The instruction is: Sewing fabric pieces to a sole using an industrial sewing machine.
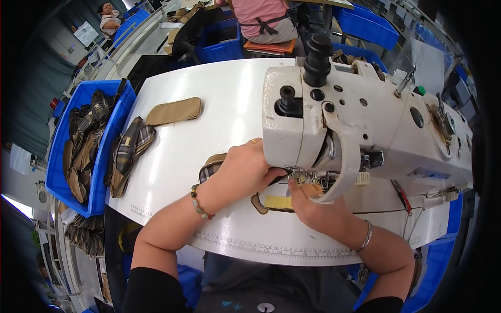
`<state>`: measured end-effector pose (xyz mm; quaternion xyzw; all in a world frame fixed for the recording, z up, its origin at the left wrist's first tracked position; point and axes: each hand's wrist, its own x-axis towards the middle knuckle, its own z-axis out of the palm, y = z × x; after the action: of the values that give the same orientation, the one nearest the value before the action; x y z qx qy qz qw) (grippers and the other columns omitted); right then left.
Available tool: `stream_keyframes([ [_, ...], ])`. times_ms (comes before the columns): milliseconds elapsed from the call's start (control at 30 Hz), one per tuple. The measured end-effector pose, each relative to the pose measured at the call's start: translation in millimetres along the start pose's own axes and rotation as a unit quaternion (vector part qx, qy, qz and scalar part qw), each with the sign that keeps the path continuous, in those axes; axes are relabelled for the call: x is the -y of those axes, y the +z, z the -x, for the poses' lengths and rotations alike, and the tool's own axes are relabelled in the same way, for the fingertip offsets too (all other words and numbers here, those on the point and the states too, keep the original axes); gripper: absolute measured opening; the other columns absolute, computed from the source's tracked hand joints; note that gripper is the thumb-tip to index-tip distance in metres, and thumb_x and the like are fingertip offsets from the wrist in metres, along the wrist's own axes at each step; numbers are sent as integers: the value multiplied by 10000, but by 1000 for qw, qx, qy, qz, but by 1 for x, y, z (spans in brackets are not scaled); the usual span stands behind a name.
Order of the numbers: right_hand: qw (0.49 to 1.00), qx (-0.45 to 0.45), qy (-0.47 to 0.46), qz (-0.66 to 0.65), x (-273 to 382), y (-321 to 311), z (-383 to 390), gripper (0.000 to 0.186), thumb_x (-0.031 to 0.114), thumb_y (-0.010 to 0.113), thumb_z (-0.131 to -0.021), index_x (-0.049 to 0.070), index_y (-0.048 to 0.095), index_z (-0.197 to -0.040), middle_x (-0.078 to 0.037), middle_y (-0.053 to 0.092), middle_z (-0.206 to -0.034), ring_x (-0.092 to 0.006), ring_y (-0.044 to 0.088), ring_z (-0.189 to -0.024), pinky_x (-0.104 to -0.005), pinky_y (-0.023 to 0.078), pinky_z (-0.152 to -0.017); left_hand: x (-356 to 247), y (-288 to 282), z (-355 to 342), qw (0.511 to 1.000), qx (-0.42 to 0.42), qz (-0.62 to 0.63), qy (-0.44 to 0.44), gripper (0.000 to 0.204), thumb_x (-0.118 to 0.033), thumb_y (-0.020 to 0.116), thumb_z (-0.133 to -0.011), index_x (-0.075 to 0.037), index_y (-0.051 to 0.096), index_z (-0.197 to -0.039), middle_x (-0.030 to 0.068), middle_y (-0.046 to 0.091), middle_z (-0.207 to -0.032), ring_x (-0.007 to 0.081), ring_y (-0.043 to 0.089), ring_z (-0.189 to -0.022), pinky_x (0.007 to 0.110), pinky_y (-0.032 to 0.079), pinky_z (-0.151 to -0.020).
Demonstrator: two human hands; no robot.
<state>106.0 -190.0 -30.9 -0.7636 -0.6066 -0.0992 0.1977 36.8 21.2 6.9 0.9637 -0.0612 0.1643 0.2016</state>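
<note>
"Where's the plaid cloth (210, 168)?"

"Just left of the sewing machine (308, 125), partly covered by the left hand (246, 168). That hand's fingers are bent beside the machine's needle area; I can't tell whether they pinch the cloth."

"And the right hand (317, 204)?"

"Under the machine's head, fingers curled near a yellow patch (277, 202). Its grip is hidden, so I can't tell."

"Anything else?"

"A tan pad (175, 111) left of the machine, and a blue bin (100, 180) farther left."
</note>
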Motion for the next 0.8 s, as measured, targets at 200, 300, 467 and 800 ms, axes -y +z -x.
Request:
stream_keyframes([
  [200, 990, -2, 92, -108, 2, 8, -1, 201, 103, 627, -872, 56, 713, -1048, -99, 713, -775, -248, 709, -679, -361, 558, -590, -1, -1, 1, 1000, -21, 6, 5, 267, -217, 797, -746, -115, 724, -982, 104, 672, -910, 301, 669, -829, 404, 545, -648],
  [300, 990, -15, 89, -106, -2, 11, -1, 214, 102, 624, -868, 55, 707, -1060, -111, 708, -775, -263, 704, -677, -369, 562, -599, 1, 0, 0, 1000, -18, 11, 13, 260, -220, 792, -757, -125, 725, -989, 100, 676, -882, 297, 670, -813, 402, 541, -641],
  [467, 999, 1, -43, 25, -8, 10, 2, 267, 92, 649, -780, 30, 698, -1034, -71, 692, -782, -244, 687, -642, -339, 542, -542, -4, -2, -2, 998, 53, -23, 9, 279, -222, 783, -774, -130, 717, -1028, 101, 690, -903, 295, 672, -806, 404, 540, -640],
  [800, 974, -119, -152, 121, 8, 4, -9, 163, 118, 648, -729, 51, 698, -870, -89, 671, -998, -144, 650, -687, -272, 489, -484, 11, 17, 4, 994, -17, 106, 12, 352, -197, 767, -767, -128, 701, -1105, 133, 681, -917, 307, 666, -813, 388, 549, -702],
])
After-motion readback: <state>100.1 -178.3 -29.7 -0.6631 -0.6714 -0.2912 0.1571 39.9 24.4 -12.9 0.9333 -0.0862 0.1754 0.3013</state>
